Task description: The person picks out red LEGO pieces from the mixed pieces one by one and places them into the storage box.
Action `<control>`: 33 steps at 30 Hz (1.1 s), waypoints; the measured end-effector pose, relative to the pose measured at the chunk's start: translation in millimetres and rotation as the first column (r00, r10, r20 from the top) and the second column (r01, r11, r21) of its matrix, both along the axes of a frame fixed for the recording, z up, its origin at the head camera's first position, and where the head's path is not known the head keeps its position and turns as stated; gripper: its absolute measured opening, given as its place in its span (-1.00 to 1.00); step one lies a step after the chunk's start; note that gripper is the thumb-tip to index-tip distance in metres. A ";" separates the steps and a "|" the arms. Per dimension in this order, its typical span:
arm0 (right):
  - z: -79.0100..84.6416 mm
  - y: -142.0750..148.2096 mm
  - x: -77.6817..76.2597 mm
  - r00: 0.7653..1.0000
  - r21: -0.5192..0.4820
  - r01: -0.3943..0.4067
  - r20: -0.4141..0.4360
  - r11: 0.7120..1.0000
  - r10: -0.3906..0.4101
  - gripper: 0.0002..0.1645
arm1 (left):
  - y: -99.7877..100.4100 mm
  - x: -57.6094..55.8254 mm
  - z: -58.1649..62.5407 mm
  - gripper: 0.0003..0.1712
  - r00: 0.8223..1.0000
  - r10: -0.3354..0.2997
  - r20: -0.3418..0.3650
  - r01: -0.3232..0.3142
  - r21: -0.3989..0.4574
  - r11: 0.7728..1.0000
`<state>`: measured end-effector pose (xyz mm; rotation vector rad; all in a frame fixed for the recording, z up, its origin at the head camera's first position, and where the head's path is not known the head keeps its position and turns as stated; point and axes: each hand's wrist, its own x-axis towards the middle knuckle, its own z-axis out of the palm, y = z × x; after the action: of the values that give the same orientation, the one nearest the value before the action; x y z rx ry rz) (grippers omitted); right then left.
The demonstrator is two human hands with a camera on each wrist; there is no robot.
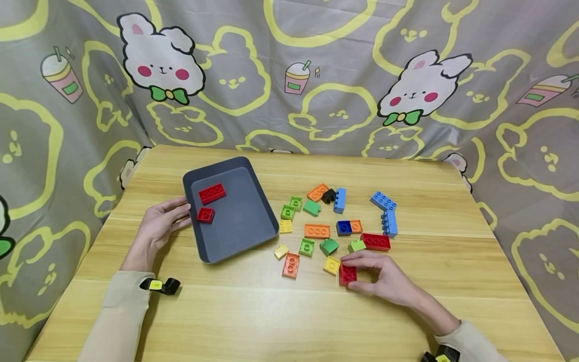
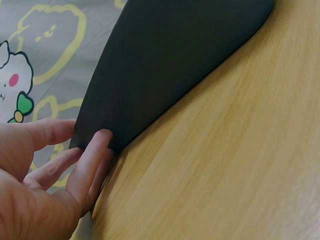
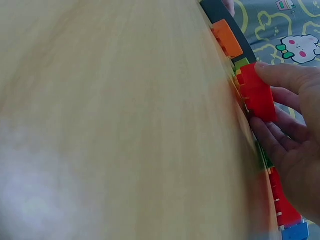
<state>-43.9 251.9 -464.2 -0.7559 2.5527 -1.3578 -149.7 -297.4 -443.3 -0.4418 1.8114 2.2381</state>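
My right hand (image 1: pixel 392 280) pinches a red building brick (image 1: pixel 348 275) between thumb and fingers, close over the table's near right part. In the right wrist view the thumb (image 3: pixel 280 75) presses one end of that red brick (image 3: pixel 259 95) and the fingers the other. A yellow brick (image 1: pixel 331 265) lies right beside it. At the left, my left hand (image 1: pixel 162 224) touches the outer wall of a dark grey tray (image 1: pixel 239 251) with extended fingers. Two red bricks lie in the tray: a long one (image 1: pixel 212 193) and a small one (image 1: pixel 205 215).
Several loose bricks spread right of the tray, among them an orange one (image 1: pixel 317 231), a dark green one (image 1: pixel 329 246), a long red one (image 1: pixel 375 241) and a blue one (image 1: pixel 383 200). A patterned grey curtain (image 1: pixel 280 115) hangs behind the wooden table (image 1: pixel 253 317).
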 end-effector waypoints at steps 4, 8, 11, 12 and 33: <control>4.5 -0.2 -1.6 0.999 -0.027 -0.004 0.034 1.000 0.005 -0.49 | -0.3 0.2 -0.9 -0.22 1.000 0.003 0.002 -0.003 0.010 1.000; 12.5 -0.4 -7.9 0.998 -0.094 -0.015 0.066 0.995 0.022 -0.50 | 0.0 -0.2 -1.0 -0.19 1.000 0.002 0.003 -0.002 0.002 1.000; 18.5 -1.3 -15.5 0.995 -0.158 -0.034 0.082 0.987 0.048 -0.51 | 0.0 -0.7 -0.9 -0.14 1.000 -0.001 0.009 0.001 -0.007 1.000; 20.3 -2.0 -18.0 0.995 -0.176 -0.039 0.089 0.984 0.056 -0.52 | -0.1 -0.9 -0.9 -0.13 1.000 0.000 0.012 0.001 -0.008 1.000; 62.4 -59.9 -77.8 0.970 -0.203 -0.169 0.137 0.965 0.199 -0.54 | 0.1 -0.9 0.8 -0.12 1.000 0.001 0.002 -0.001 -0.021 1.000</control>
<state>-121.7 192.0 -401.7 -0.8577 2.1960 -1.5458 -150.5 -297.3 -442.5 -0.4486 1.8363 2.2205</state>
